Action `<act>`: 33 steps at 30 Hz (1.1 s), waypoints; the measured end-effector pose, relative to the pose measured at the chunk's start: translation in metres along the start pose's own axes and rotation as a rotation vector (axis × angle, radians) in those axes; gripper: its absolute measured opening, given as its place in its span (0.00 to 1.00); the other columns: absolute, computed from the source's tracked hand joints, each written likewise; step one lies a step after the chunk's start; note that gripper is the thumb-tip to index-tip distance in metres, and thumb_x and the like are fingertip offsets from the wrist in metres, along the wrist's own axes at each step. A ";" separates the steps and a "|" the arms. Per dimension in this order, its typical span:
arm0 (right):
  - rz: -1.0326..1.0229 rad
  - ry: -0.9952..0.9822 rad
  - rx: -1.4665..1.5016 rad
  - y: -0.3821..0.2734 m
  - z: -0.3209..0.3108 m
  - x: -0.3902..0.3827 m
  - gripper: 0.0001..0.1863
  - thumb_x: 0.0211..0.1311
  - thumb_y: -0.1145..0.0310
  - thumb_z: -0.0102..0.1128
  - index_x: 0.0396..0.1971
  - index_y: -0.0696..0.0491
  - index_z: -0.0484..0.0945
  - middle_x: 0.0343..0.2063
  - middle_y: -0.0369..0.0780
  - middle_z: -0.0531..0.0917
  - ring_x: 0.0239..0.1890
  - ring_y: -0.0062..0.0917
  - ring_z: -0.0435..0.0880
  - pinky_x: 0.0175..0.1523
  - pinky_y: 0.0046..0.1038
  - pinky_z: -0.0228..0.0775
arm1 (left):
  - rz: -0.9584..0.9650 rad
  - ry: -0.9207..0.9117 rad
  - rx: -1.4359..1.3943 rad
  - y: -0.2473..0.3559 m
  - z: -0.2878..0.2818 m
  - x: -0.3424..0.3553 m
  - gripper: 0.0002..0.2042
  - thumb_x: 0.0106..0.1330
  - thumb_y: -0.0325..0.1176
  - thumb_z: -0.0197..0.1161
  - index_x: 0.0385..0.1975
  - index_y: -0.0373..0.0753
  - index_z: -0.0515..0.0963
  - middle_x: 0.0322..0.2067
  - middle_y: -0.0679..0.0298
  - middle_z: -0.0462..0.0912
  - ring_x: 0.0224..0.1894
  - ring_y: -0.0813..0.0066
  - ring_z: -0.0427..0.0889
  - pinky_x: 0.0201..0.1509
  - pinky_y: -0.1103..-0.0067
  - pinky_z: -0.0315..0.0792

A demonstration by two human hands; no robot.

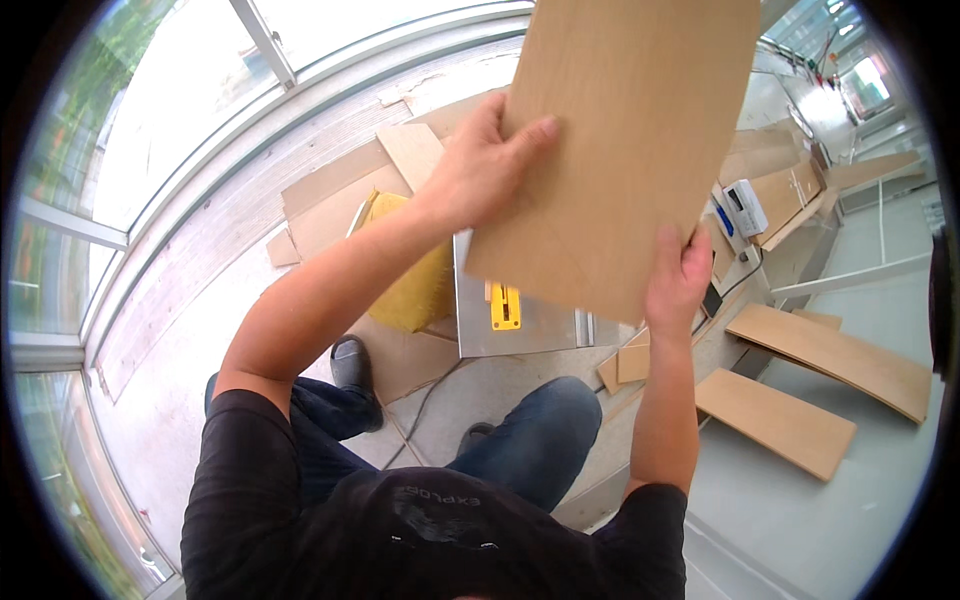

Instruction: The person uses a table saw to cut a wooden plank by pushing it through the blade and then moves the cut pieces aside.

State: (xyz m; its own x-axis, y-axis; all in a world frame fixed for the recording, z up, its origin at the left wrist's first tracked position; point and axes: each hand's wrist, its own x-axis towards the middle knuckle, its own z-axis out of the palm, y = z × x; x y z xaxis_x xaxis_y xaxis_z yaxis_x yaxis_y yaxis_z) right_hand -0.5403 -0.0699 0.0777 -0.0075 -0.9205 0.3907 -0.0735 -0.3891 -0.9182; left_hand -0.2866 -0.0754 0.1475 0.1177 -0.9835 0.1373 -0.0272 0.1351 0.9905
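Note:
A wide plywood board (615, 150) is held up across the upper middle. My left hand (480, 160) grips its left edge, thumb on the near face, and my right hand (680, 275) grips its lower right edge with fingers curled round it. Beneath the board is a metal-topped work table (530, 335) with a yellow insert (505, 307), partly hidden by the board. A yellow padded-looking object (405, 280) lies just left of the table, on cardboard sheets (330, 200).
Cut boards (830, 355) lie on the pale surface at right. A white box (745, 208), a blue item (723, 215) and more panels (790, 190) sit at upper right. A cable (425, 400) crosses the floor between my legs. Framed windows (140, 150) curve along the left.

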 end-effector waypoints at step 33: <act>0.774 0.174 -0.847 0.212 -0.060 -0.137 0.37 0.75 0.40 0.43 0.42 0.66 0.79 0.39 0.60 0.83 0.46 0.53 0.82 0.53 0.45 0.71 | -0.316 -0.113 0.269 -0.238 -0.056 0.167 0.28 0.64 0.44 0.71 0.52 0.24 0.75 0.42 0.49 0.86 0.37 0.66 0.87 0.43 0.72 0.82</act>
State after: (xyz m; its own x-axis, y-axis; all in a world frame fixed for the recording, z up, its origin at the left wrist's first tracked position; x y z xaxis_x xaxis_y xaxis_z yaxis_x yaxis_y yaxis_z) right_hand -0.6149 -0.0245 -0.1669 -0.4745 -0.8589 -0.1927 -0.6323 0.4849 -0.6042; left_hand -0.2052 -0.2653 -0.0651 0.0532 -0.9804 -0.1897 -0.2672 -0.1970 0.9433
